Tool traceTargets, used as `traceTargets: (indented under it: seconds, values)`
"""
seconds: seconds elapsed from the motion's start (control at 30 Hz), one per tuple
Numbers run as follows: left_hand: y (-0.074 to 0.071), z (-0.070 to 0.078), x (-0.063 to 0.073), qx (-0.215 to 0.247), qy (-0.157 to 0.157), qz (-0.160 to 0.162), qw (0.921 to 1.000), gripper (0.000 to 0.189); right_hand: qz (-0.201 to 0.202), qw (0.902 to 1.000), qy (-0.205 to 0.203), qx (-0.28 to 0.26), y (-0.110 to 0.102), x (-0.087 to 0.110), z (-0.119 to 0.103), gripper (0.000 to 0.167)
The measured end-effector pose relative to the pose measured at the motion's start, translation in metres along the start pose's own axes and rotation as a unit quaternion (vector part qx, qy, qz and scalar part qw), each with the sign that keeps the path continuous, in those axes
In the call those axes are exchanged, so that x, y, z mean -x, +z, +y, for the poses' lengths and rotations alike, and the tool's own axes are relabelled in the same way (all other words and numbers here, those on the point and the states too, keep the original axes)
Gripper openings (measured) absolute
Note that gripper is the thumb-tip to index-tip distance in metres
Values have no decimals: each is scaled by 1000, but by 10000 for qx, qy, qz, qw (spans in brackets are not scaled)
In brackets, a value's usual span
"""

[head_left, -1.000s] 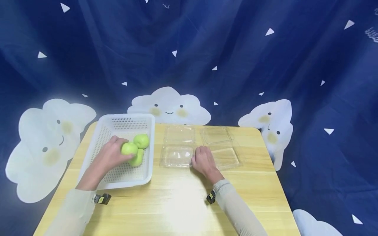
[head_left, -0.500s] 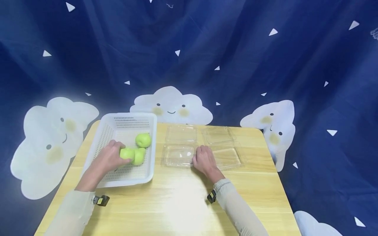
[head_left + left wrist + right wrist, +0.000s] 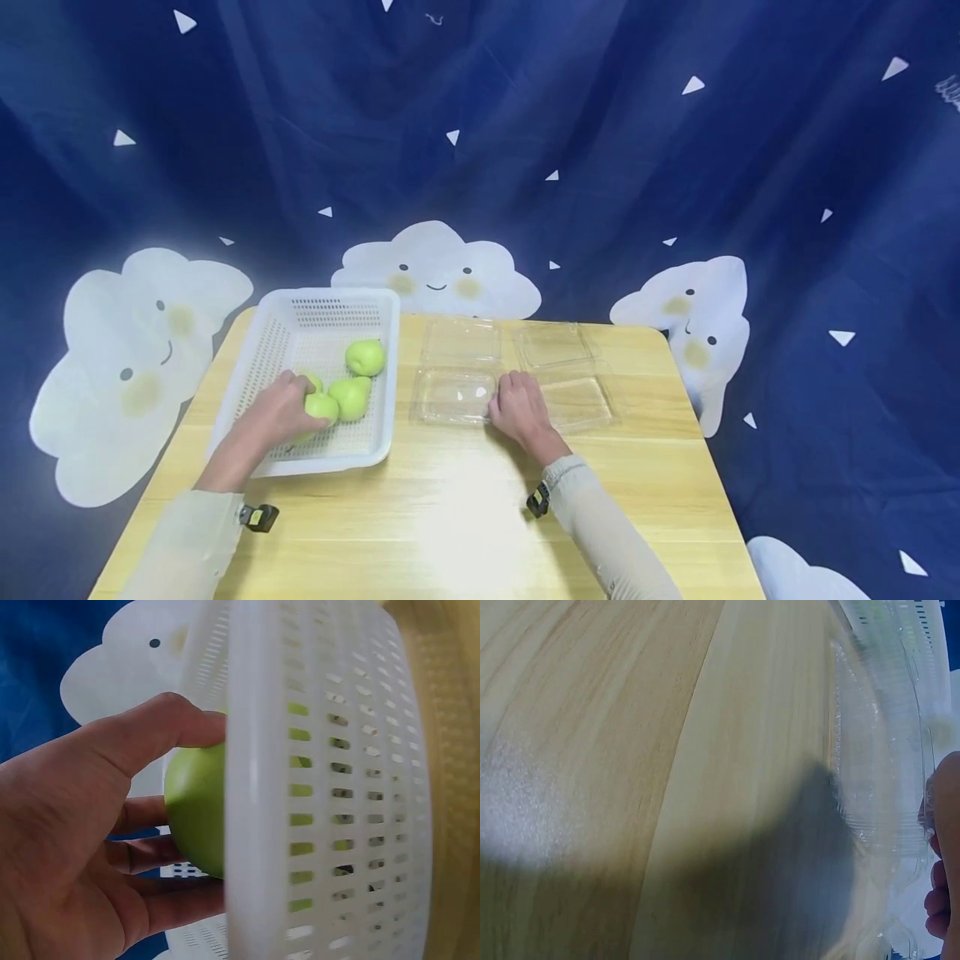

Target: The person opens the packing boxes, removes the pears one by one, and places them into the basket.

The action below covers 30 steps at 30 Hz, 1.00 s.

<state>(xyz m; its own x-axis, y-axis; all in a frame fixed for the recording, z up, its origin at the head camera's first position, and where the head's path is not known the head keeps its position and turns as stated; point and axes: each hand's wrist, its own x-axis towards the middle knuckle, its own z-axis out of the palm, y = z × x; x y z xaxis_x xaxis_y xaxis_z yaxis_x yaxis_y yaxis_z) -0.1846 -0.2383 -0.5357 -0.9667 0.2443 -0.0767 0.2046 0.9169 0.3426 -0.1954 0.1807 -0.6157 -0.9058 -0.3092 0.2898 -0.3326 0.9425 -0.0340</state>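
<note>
Inside the white perforated basket (image 3: 388,417), my left hand (image 3: 279,410) grips a green apple (image 3: 321,407). In the left wrist view, the thumb lies over the top of that apple (image 3: 196,806) and the fingers reach under it, partly behind the basket wall (image 3: 255,787). Beside the held fruit sit other green apples (image 3: 365,357), one partly hidden behind my fingers. My right hand (image 3: 519,408) has its fingers curled at the right edge of the front left clear plastic container (image 3: 453,396), pinching its rim; the fingertips are mostly hidden.
More clear containers stand close by: one behind (image 3: 462,340), one at the back right (image 3: 555,344) and one at the front right (image 3: 576,398). All rest on a wooden table (image 3: 420,517). A blue curtain (image 3: 495,100) with clouds hangs behind the far edge.
My left hand has moved slightly toward me and lower in the basket with an apple, and more of the other apples shows. The right hand stays at the container.
</note>
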Motion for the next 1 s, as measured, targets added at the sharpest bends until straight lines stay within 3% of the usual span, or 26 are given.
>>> traceTargets:
  seconds: [0.47,0.8,1.0]
  values:
    - [12,-2,0,144,-239,-292,9992,66,-50,10000,37,-38,-1,2,0,16]
    - [19,-7,-2,122,-251,-305,9991,66,-119,9999,33,-58,-2,0,-1,16]
    - [21,-10,-3,95,-263,-398,9988,68,57,10000,-58,2,-1,0,0,17]
